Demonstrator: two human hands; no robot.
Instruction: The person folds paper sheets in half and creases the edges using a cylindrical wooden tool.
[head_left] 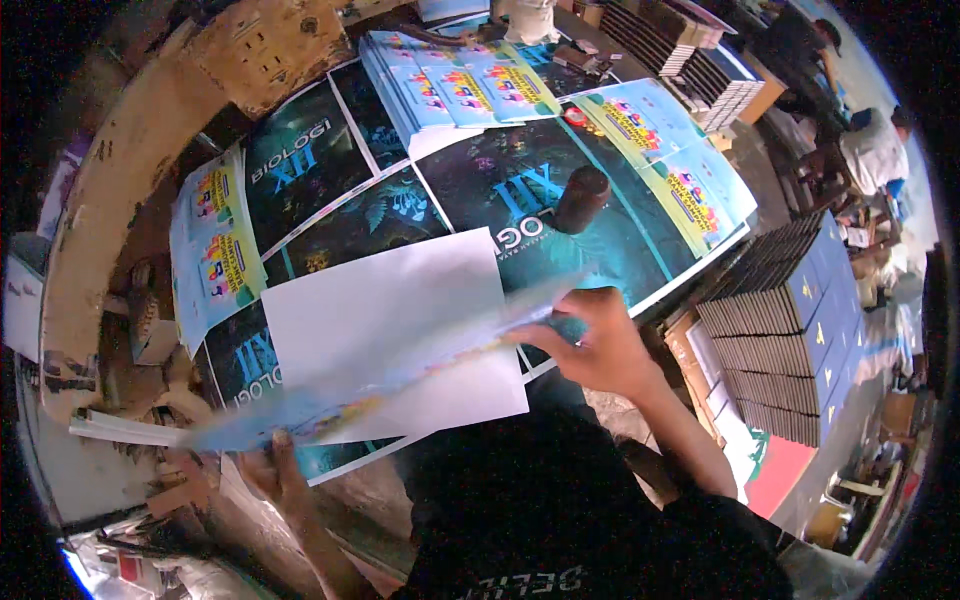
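A blue printed sheet (370,390), smeared by motion, is tilted between my two hands. My right hand (605,345) pinches its right end between thumb and fingers. At the lower left edge, my left hand (272,470) grips the sheet, its fingers partly hidden. Beneath it a blank white sheet (390,280) lies on dark printed cover sheets (310,160) that spread across the table. A dark brown cylinder (583,200) stands on these covers, beyond my right hand.
A stack of blue printed sheets (455,85) sits at the far side. More blue sheets lie at the left (215,240) and right (680,165). Tall stacks of blue-covered books (785,325) stand right of the table. Other people (875,150) sit at the upper right.
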